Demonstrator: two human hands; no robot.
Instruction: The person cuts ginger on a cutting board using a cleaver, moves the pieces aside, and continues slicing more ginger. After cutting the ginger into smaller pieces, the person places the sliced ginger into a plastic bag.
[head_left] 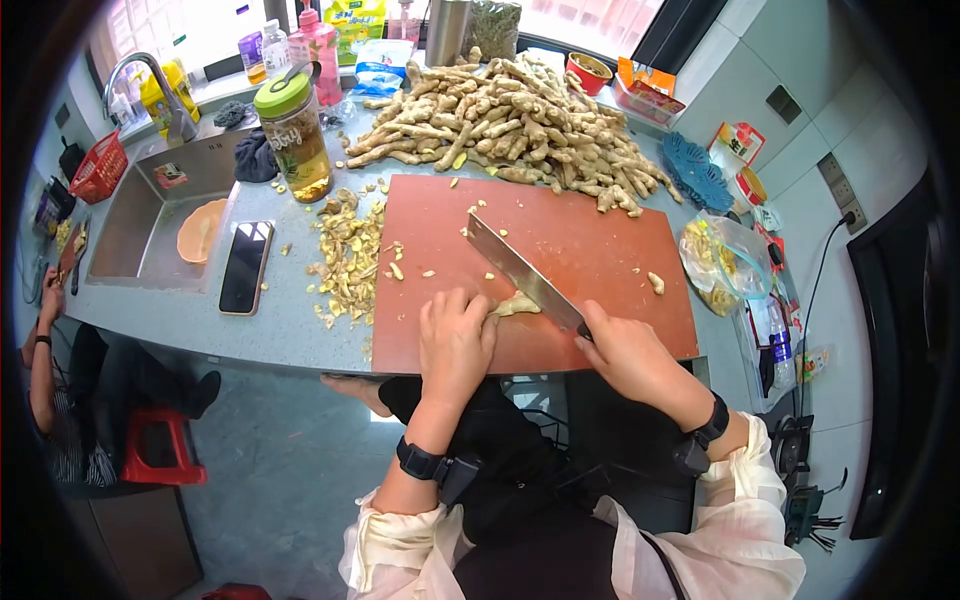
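On the reddish-brown cutting board [590, 250], my left hand [455, 335] grips the left end of a piece of ginger root [518, 304], fingers curled around it. My right hand [625, 345] is wrapped around the handle of a cleaver [520, 268]. The wide blade slants up and to the left, its edge right at the ginger. Small ginger bits are scattered over the board, with a larger ginger knob [656, 283] toward its right side. Left of the board lies a heap of ginger slices [350, 255]. Behind it rises a big pile of whole ginger [520, 125].
A phone [246, 268] and a green-lidded bottle [293, 135] stand between the board and the sink [130, 270]. To the right are a plastic bag [722, 260] and a blue dish [695, 170]. At far left, another person [50, 390] sits by a red stool [160, 445].
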